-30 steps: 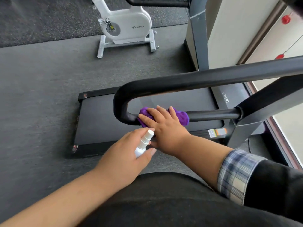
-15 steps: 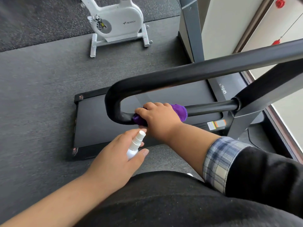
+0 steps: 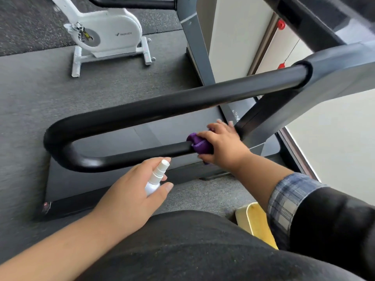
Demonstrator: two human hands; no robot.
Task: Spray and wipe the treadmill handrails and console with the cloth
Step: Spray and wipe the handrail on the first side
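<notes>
The treadmill's black handrail [image 3: 154, 110] loops in a U: an upper bar, a bend at the left, and a lower bar running right to the grey upright [image 3: 261, 122]. My right hand [image 3: 223, 145] grips a purple cloth [image 3: 199, 146] wrapped around the lower bar, close to the upright. My left hand [image 3: 132, 193] holds a small white spray bottle [image 3: 156, 178] just below the lower bar, nozzle pointing up toward it. The console sits at the top right edge, mostly out of view.
The treadmill belt [image 3: 113, 138] lies under the rail on grey floor mat. A white exercise bike [image 3: 105, 33] stands at the back left. Another machine's grey post [image 3: 196, 43] rises behind. A yellow shoe [image 3: 257, 222] shows near my right sleeve.
My right hand slid the cloth to the right along the lower bar, from near the left bend to beside the upright. The left hand kept the bottle in about the same place.
</notes>
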